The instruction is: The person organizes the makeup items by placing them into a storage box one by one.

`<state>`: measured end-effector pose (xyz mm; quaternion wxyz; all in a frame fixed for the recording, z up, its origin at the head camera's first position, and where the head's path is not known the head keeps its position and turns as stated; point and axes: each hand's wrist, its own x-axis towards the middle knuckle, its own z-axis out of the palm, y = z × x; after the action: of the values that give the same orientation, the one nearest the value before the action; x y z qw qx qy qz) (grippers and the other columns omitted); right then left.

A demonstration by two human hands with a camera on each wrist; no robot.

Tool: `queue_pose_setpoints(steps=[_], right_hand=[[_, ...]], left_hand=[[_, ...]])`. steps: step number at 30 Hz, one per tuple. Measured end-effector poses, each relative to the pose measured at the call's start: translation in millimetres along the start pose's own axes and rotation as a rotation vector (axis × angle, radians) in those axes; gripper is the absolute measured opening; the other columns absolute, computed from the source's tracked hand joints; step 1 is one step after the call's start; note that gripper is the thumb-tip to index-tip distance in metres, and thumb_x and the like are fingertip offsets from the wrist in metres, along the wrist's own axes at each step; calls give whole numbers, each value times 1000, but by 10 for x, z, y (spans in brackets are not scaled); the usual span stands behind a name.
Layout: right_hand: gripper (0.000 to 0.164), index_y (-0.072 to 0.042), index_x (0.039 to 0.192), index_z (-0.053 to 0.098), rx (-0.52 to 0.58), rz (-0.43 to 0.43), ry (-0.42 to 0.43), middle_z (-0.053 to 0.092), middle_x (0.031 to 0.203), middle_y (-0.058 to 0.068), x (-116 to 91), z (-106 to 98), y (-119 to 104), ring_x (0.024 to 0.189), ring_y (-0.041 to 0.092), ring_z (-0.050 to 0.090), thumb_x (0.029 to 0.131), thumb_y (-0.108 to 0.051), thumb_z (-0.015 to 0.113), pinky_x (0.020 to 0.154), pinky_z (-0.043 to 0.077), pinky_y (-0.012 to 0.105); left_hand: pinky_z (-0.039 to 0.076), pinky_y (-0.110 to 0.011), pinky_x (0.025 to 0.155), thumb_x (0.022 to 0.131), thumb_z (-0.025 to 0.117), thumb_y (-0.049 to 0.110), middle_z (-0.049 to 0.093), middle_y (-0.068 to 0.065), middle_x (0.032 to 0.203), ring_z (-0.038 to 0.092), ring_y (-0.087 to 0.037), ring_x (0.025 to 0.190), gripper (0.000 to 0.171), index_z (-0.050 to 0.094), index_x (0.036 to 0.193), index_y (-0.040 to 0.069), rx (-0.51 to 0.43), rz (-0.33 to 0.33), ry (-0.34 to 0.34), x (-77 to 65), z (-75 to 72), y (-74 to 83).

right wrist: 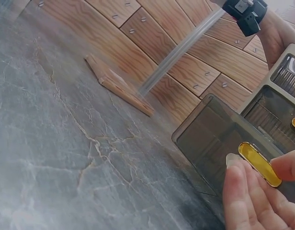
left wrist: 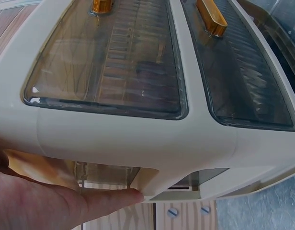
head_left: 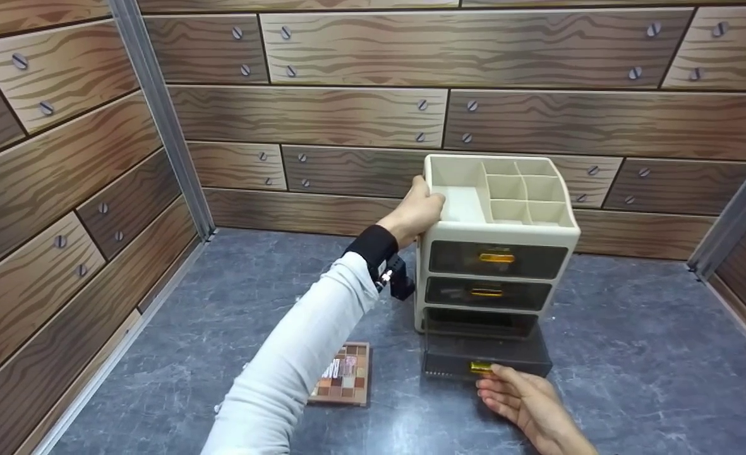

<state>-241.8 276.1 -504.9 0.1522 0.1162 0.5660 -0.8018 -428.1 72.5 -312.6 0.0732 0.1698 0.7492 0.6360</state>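
Observation:
A cream desktop drawer organizer (head_left: 499, 234) stands on the floor, with open compartments on top and three smoky see-through drawers. Its bottom drawer (head_left: 448, 354) is pulled well out; the upper two are closed. My left hand (head_left: 415, 212) grips the organizer's upper left side, thumb over the rim; the left wrist view shows fingers against its side opening. My right hand (head_left: 527, 401) pinches the gold handle (right wrist: 259, 164) of the bottom drawer between thumb and fingers. Left of the organizer lies an eyeshadow palette (head_left: 350, 376), partly hidden behind my left sleeve.
The surface is dark grey and marbled (head_left: 638, 354). Wood-patterned panels (head_left: 347, 114) form walls at the back and both sides, with metal strips (head_left: 164, 120) at the corners. The organizer stands near the back wall.

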Motion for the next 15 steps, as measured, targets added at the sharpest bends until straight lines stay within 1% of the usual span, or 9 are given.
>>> queue_pose_setpoints(steps=[6,8,12,15], right_hand=[[20,-3,104,71,-3,4,30,78,91,8,-24,6,22,84,16,76,107,-19,60,82,63,28],[19,-5,103,72,5,10,28,78,92,7,-41,-9,32,85,16,76,107,-19,60,82,64,29],[22,-7,101,74,20,9,-28,78,92,6,-87,-73,61,85,15,77,108,-18,56,84,63,28],[26,-6,99,75,26,21,-61,78,90,5,-117,-114,91,84,15,77,109,-17,53,83,63,27]], left_hand=[[39,-45,118,108,38,7,30,-24,158,38,-30,140,51,21,153,-6,-4,3,-6,16,-5,-6],[38,-46,119,108,38,7,29,-24,159,37,-31,142,51,20,154,-6,-1,2,-5,17,0,-5],[39,-47,119,108,38,7,31,-24,158,38,-31,141,50,22,154,-5,6,-2,8,14,13,-4],[42,-47,116,108,38,7,34,-23,154,41,-30,136,48,24,152,-5,4,0,15,11,9,-4]])
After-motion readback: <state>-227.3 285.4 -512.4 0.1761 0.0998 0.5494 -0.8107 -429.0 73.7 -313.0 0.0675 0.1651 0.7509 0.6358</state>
